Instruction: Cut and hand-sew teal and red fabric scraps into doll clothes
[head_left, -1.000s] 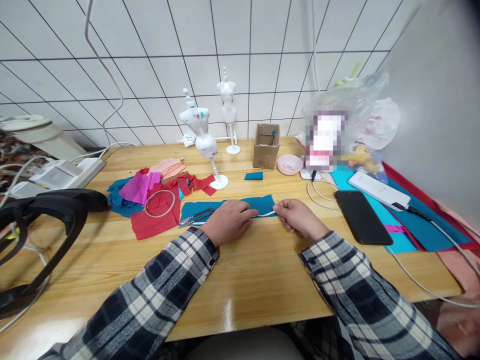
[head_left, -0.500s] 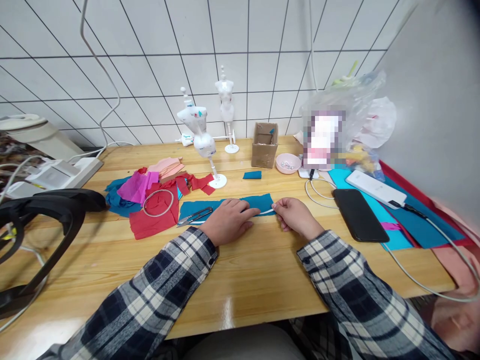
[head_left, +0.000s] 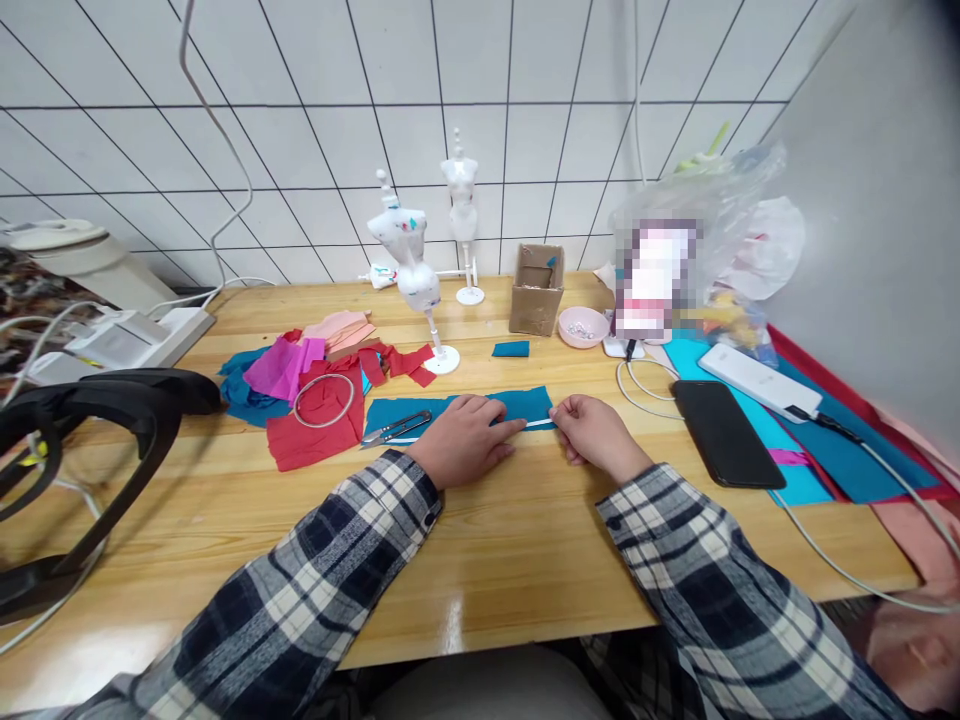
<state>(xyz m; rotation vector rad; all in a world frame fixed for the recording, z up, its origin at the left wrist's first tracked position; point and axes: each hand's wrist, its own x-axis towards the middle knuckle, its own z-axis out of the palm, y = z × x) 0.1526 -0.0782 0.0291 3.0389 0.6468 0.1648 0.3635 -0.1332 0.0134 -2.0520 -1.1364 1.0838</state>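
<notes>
A long piece of teal cloth [head_left: 529,402] lies on the table in front of me, with a narrow white strip [head_left: 538,424] along its near edge. My left hand [head_left: 466,440] rests flat across the cloth's middle, fingers stretched to the right, covering part of the strip. At the cloth's right end, my right hand [head_left: 592,432] pinches the end of the strip between thumb and forefinger; whether cloth is caught too I cannot tell. Thread snips [head_left: 396,428] lie on the cloth's left part, just left of my left hand.
Red cloth [head_left: 315,440] with a metal ring [head_left: 324,401] lies to the left. Behind are white mannequins [head_left: 411,255], a cardboard box [head_left: 536,290], a pink bowl [head_left: 583,328] and a small teal scrap [head_left: 511,349]. A black phone [head_left: 727,435] and a cabled power bank [head_left: 757,380] are right.
The view has shifted slightly, so everything sits a little further right. The white strip looks straighter between my hands, and both hands keep nearly the same place on the cloth.
</notes>
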